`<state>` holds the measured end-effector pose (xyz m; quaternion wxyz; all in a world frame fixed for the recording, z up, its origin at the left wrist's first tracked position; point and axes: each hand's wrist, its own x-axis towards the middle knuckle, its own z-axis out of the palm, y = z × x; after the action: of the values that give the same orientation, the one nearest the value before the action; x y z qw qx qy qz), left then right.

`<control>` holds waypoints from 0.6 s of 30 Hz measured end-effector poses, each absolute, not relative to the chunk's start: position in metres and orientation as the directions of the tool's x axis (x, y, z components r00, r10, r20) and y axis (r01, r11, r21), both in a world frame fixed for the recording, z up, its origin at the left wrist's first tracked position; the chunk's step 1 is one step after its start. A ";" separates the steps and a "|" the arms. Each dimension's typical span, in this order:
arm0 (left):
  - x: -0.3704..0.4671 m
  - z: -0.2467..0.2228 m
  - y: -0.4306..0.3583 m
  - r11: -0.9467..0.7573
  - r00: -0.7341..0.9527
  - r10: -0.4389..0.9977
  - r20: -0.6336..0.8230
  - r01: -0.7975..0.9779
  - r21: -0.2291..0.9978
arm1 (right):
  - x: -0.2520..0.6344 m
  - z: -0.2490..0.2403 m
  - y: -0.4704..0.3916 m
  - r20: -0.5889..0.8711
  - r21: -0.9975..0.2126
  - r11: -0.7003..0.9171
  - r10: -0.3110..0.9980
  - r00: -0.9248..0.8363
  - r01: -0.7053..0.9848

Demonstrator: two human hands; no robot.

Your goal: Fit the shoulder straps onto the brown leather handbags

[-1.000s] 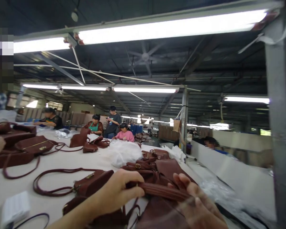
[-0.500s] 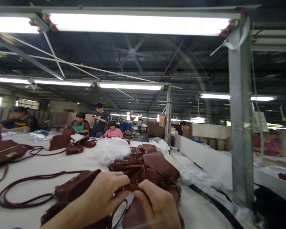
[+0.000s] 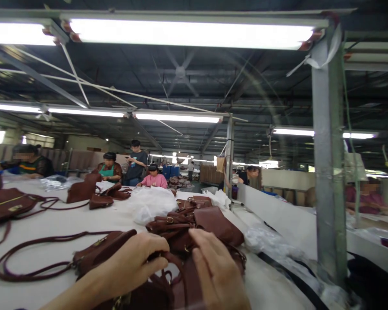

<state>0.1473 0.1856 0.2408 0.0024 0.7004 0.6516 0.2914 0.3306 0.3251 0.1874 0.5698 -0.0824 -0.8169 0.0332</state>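
At the bottom centre, my left hand (image 3: 139,260) is closed, with thumb and fingers around a thin brown bag strap (image 3: 181,269) that curves out from the fingertips. My right hand (image 3: 218,271) has its fingers stretched out and lies over a brown leather bag (image 3: 192,282), gripping nothing that I can see. Under my left wrist is the dark lower part of a bag with a metal clasp, partly hidden by the arm. Left of that wrist lies another brown bag (image 3: 93,254) with its looped strap on the white table (image 3: 51,234).
Beyond my hands, several brown bags (image 3: 218,224) are piled beside white wrapping (image 3: 153,202). More bags (image 3: 11,204) lie at left. Clear plastic (image 3: 271,241) and a black strap (image 3: 291,273) are at right, near a metal post (image 3: 330,172). Several people work farther back.
My right hand has let go of the strap; its fingers have straightened and lifted slightly. The strap now bends down from my left hand, which has shifted slightly left.
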 end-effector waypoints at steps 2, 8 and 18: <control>0.148 0.243 0.186 -0.147 -0.033 0.928 0.370 0.882 0.447 | 0.307 0.185 0.305 0.868 -0.152 0.987 0.160 -0.471 0.055; 0.135 0.256 0.194 -0.110 0.015 0.990 0.142 0.711 0.694 | 0.294 0.174 0.301 0.788 -0.224 0.973 0.211 -0.579 0.050; 0.125 0.272 0.202 0.119 0.048 0.985 -0.167 0.513 0.850 | 0.318 0.181 0.329 0.898 -0.090 0.991 0.123 -0.423 0.098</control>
<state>0.1255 0.2019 0.2722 0.4085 0.5975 0.6267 0.2888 0.3177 0.3294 0.1805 0.5332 -0.0656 -0.8434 0.0120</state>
